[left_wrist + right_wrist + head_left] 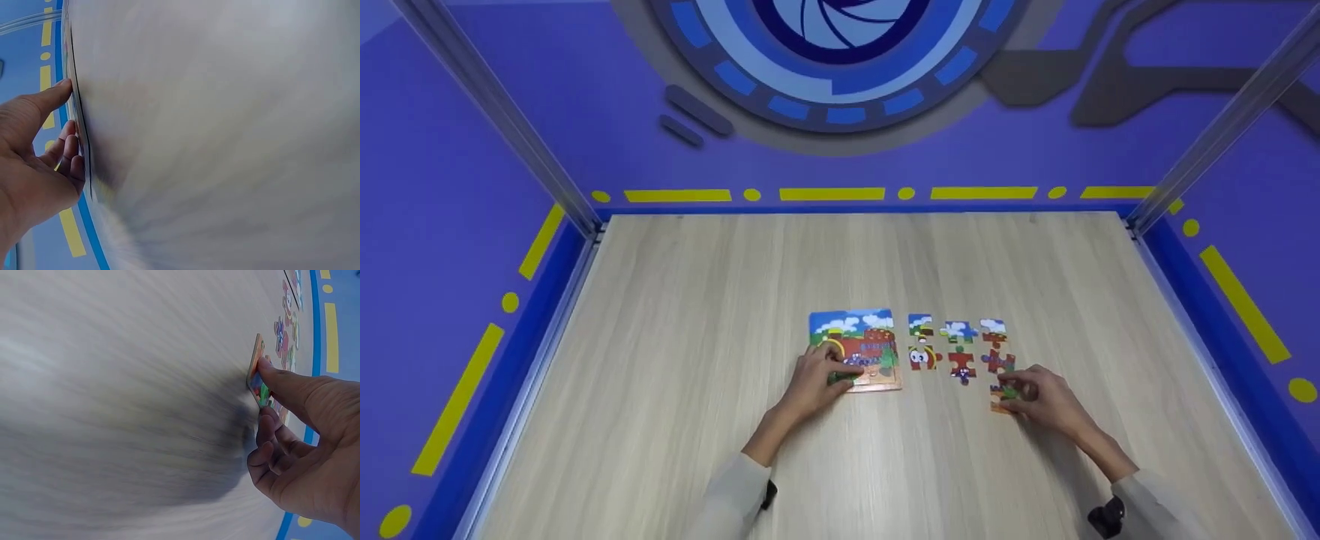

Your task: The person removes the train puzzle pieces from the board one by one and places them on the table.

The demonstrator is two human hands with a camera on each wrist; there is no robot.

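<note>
My left hand (pixel 812 377) rests on the lower left part of a square puzzle board (pixel 883 379), which carries a printed scene of sky, clouds and a red vehicle. In the left wrist view the thumb and fingertips touch the board, apart from each other. To the board's right, my right hand (pixel 1046 397) pinches a corner puzzle piece (pixel 997 405) between thumb and fingers. In the right wrist view that puzzle piece (pixel 257 374) stands tilted, with one edge near the tabletop. Part of it is hidden by the fingers.
Several loose pieces lie in rows between the board and my right hand, among them an eye piece (pixel 922 358), a cloud piece (pixel 959 331) and a red piece (pixel 961 365). Blue-purple panels (pixel 840 161) enclose the wooden table (pixel 697 300) at the back and sides.
</note>
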